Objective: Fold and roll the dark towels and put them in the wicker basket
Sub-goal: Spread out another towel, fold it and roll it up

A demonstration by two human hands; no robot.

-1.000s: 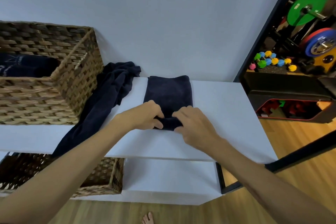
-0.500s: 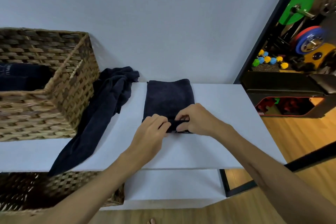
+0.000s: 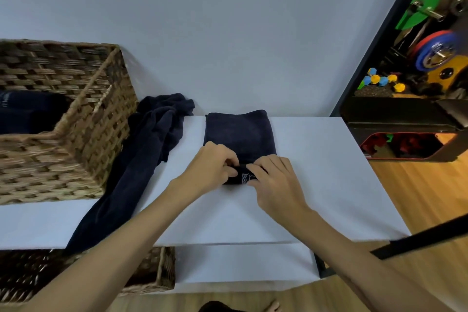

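Observation:
A folded dark navy towel (image 3: 239,134) lies flat on the white shelf top (image 3: 316,180), its near end turned into a small roll with pale stitched lettering. My left hand (image 3: 211,166) pinches the left part of that roll with curled fingers. My right hand (image 3: 274,180) grips the right part, fingers curled over it. A second dark towel (image 3: 141,159) lies crumpled and drapes over the front edge beside the wicker basket (image 3: 83,149). Rolled dark towels (image 3: 27,111) sit inside the basket.
A second wicker basket (image 3: 152,273) stands on the lower shelf. The wall runs right behind the shelf. On the right, past a black frame (image 3: 372,40), are weight plates and coloured dumbbells. Wooden floor lies below, with a bare foot at the bottom edge.
Both hands have stayed on the towel's near end and turned it further; the roll now shows pale lettering. The view has tilted down a little.

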